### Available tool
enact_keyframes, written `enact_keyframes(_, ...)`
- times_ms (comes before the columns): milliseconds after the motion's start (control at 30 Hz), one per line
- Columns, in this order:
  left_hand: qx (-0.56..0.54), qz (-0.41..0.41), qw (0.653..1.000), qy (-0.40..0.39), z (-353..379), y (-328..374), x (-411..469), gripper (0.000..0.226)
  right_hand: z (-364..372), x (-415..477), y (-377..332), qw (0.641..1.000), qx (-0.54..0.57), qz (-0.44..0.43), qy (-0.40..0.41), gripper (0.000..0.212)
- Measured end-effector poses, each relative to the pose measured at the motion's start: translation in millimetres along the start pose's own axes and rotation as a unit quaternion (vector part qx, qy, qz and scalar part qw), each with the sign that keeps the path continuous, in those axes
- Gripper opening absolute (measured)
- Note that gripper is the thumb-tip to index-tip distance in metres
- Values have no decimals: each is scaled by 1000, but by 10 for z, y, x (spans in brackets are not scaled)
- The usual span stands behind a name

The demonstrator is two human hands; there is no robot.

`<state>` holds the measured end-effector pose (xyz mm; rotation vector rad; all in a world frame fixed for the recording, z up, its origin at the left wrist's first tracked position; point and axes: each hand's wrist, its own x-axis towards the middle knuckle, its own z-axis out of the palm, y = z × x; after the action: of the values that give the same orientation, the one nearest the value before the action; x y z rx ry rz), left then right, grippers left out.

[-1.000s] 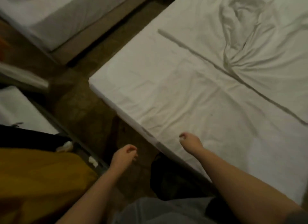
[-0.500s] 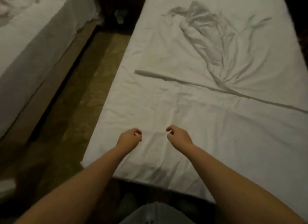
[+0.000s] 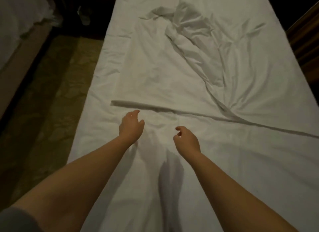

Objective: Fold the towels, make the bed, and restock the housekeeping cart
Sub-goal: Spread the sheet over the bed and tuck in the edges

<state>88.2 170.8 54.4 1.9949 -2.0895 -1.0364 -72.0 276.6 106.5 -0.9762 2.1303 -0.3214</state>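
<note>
Moved: both hands reach farther up the bed [image 3: 107, 145] than half a second ago.
Left hand [image 3: 131, 126]: fingers loosely curved, holding nothing, just short of the long crease [image 3: 155, 108].
Right hand [image 3: 187, 139]: loosely curled, holding nothing, near the left.
Sheet [image 3: 189, 72]: white, spread under both hands, bunched up well beyond them.
Floor [image 3: 51, 97]: left of the left hand.

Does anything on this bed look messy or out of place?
Yes. The sheet is rumpled: a bunched heap of folds lies toward the far end, and a long crease runs across it just beyond the left hand.
</note>
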Motion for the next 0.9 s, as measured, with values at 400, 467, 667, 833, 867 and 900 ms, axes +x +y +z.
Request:
enact_keyframes(400,102,13,974,202,420,-463,1803,47,237,2169,-506,970,-155,-144,119,45)
enact_keyframes(467,99,11,968,230,604,-551,1871,54,209,2520,-611,964,-172,-159,127,48)
enact_keyframes(667,142,40,935,322,846,-707,1990,53,-100,3506,-908,932,-204,-172,245,55)
enact_keyframes(833,149,41,932,327,835,-690,1988,53,-589,4117,-977,907,-285,-76,302,52)
enact_keyframes(867,152,42,933,325,833,-691,1988,53,-653,4173,-971,904,-306,-59,294,52)
enact_keyframes(900,155,44,932,325,832,-699,1992,53,-707,4212,-979,902,-323,-46,284,52)
